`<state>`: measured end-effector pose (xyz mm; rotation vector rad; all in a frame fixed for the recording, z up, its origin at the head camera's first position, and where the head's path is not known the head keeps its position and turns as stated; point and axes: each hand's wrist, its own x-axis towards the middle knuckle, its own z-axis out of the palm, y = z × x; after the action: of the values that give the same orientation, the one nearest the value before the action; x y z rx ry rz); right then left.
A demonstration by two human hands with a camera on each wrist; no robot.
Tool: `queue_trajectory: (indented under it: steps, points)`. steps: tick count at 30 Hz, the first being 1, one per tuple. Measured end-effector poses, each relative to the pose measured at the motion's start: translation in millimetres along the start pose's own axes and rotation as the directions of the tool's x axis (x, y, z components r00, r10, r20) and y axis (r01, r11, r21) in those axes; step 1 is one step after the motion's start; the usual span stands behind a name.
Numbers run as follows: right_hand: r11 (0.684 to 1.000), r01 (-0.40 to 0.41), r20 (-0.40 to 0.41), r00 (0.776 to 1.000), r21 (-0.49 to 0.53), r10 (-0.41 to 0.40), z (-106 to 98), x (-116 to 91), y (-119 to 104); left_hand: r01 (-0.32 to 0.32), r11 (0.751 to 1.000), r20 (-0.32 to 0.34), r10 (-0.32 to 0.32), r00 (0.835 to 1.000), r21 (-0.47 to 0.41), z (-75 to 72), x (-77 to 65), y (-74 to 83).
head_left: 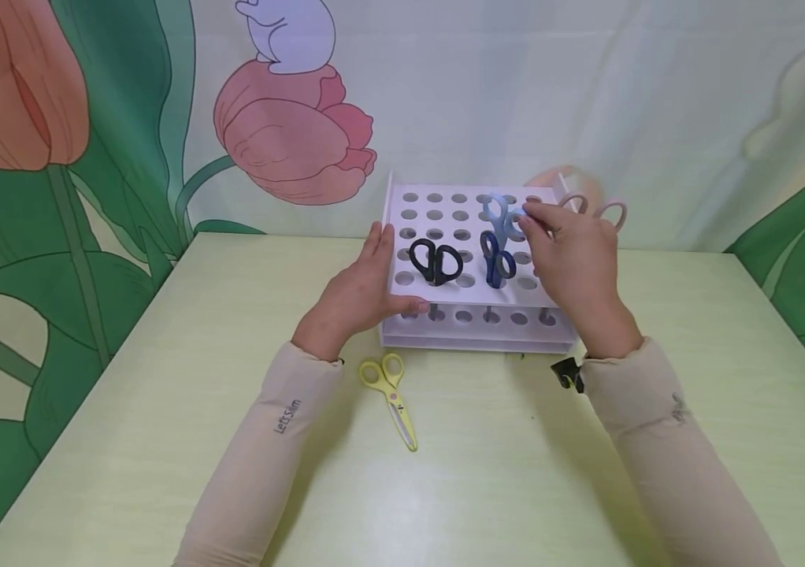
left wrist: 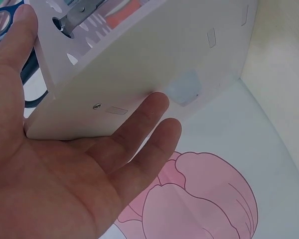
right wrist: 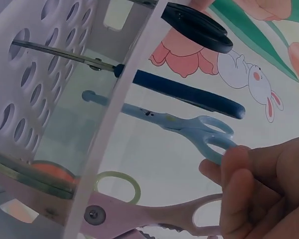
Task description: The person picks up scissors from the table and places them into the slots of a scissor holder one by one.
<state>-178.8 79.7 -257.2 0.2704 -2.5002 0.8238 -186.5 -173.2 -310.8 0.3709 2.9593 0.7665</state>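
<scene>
My right hand (head_left: 578, 253) pinches a handle loop of light blue scissors (head_left: 498, 216). In the right wrist view, the tip of these light blue scissors (right wrist: 179, 124) passes through the rack's upper plate, short of the lower one. My left hand (head_left: 356, 295) rests on the left side of the white rack (head_left: 469, 293), fingers straight along the panel (left wrist: 154, 64), thumb at the front edge. Black-handled scissors (head_left: 435, 262) and dark blue scissors (head_left: 495, 260) stand handles up in holes near the front. Pink scissors (right wrist: 134, 219) stand at the rack's right, partly behind my right hand.
Yellow scissors (head_left: 390, 398) lie on the table (head_left: 487, 480) before the rack, blades toward me. A small black clip-like piece (head_left: 569, 374) sits by my right cuff. Behind the rack hangs a printed curtain (head_left: 459, 102). A light green loop (right wrist: 118, 186) shows beside the pink scissors.
</scene>
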Motion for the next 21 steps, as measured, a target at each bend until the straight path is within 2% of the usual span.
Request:
queue_trajectory:
  steps: [8, 17, 21]
  points:
    - [0.988, 0.031, 0.096, 0.995, -0.149, -0.017, 4.6, 3.1, -1.6, -0.001, 1.0, 0.0, 0.001, 1.0, 0.007, 0.2, 0.2, -0.4]
    - [0.982, 0.024, 0.203, 0.979, -0.189, 0.015, 13.8, 3.5, 0.1, 0.003, 1.0, 0.003, -0.003, 1.0, -0.003, -0.2, -0.3, -0.1]
    - [0.983, 0.013, 0.221, 0.975, -0.183, 0.028, 15.4, 4.7, 2.0, -0.002, 1.0, -0.001, 0.002, 1.0, -0.007, -0.3, -0.2, -0.2]
